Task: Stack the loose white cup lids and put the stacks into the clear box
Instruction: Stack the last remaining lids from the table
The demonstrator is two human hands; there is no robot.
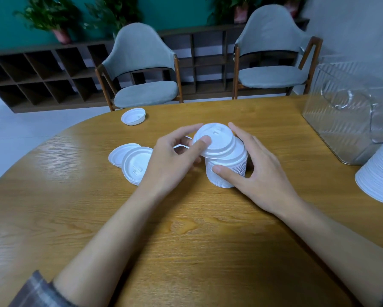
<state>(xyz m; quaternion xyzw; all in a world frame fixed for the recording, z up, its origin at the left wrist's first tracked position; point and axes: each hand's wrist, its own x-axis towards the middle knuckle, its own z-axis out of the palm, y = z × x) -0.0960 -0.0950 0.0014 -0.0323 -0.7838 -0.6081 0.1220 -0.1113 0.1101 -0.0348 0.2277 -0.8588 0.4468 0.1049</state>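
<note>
Our left hand [172, 156] pinches a tilted lid [214, 138] atop the upright lid stack [230, 171], which our right hand [259, 173] grips. The clear box [341, 120] stands rightward, nearer that hand.

Wooden table [186, 251]; 2 grey chairs [141, 63] behind; dark shelving [31, 74]; potted plants [46, 16] above

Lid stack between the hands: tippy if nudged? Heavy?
Probably tippy: the lid stack is many loose lids high, and its top lid sits tilted. Likely light, being thin moulded lids. May shear apart if pushed; the right hand grips its side.
</note>
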